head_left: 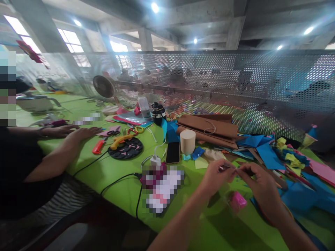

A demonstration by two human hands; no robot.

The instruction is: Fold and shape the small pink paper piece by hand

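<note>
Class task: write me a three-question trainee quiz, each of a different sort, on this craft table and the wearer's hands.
1. True or false: the phone lies face down beside the cream cylinder.
2. What colour is the table?
3. The pink piece lies: A) under the left hand and right hand; B) on the brown bags; C) by the fan.

Key: 1 true; 2 green; 3 A.

Both bare forearms are reaching in from the lower edge, converging ahead of the body. The left hand point(217, 176) and right hand point(259, 184) are meeting fingertip to fingertip, fingers curled and pinching together, wrists slightly raised.
</note>
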